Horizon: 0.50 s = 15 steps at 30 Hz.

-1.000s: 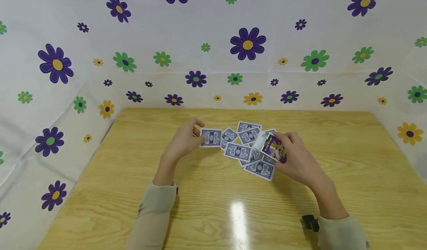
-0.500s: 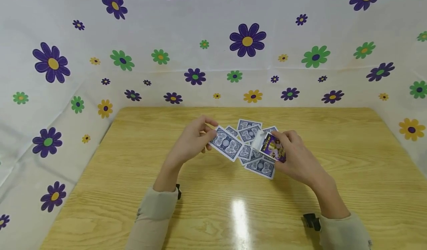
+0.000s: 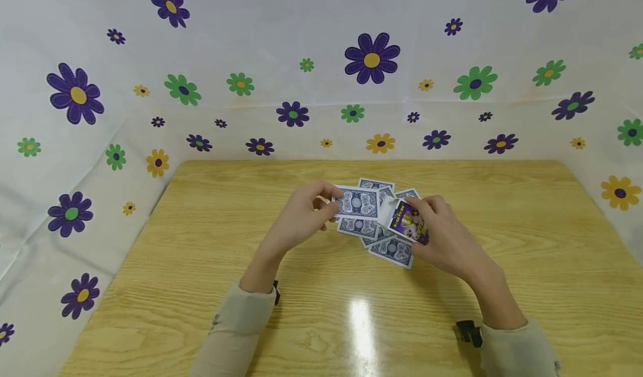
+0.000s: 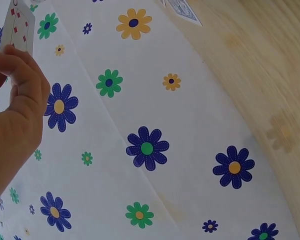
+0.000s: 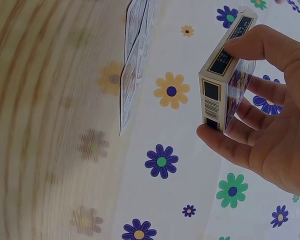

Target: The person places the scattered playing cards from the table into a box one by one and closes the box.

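Between thumb and fingers, my left hand pinches a playing card, its blue patterned back facing up in the head view. From the left wrist view the card's face shows red diamonds. My right hand grips a purple card box by its sides, tilted, with its white open end toward the held card. The card's right edge is right at that opening; whether it is inside I cannot tell. Several more cards lie overlapping, backs up, on the table below the box and the held card.
The wooden table stretches out on both sides of the cards. A white cloth with purple, green and yellow flowers hangs behind and beside it. A black strap piece sits by the right sleeve.
My left hand has picked up the leftmost card, turned it level and carried it right to the box's opening. My right hand with the box has stayed nearly still.
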Tool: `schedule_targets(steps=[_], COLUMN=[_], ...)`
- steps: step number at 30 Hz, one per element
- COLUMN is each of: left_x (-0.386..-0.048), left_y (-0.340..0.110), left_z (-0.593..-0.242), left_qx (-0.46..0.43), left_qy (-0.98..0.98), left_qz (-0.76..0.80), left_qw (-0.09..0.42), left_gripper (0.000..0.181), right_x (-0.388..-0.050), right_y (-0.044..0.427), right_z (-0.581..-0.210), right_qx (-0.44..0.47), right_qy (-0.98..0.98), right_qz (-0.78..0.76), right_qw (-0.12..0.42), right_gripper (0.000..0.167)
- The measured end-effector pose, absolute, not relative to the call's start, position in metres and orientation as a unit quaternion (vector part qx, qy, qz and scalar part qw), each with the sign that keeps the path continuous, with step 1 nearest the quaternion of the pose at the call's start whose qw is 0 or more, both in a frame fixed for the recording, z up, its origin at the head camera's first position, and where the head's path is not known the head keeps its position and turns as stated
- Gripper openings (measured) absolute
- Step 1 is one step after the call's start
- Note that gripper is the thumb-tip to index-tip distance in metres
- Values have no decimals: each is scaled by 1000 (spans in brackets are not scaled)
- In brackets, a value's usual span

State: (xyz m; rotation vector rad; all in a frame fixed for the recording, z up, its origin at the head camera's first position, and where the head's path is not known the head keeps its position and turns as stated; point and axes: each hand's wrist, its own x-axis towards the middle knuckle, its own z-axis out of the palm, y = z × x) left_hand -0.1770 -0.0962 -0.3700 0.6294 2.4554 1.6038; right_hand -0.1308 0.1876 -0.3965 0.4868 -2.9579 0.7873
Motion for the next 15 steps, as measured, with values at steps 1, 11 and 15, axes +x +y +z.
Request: schedule_targets(steps=[1,11,15], left_x=[-177,-174,-174], left_y=[-95,-90,-88], left_z=[-370,-372,-373], left_qx=[210,232,237], left_qy=[817,823,830], left_qz=[532,513,500], left_qw=[73,72,68], left_gripper=[18,23,23], right_x=[-131,-129,-129], right_y=[187,187,187], right_z=[-396,-396,-396], right_qx=[158,168,172], right_qy=[-954,-951,-950], right_qz=[255,258,259], right_qw=[22,22,20], right_gripper=[83,82,82])
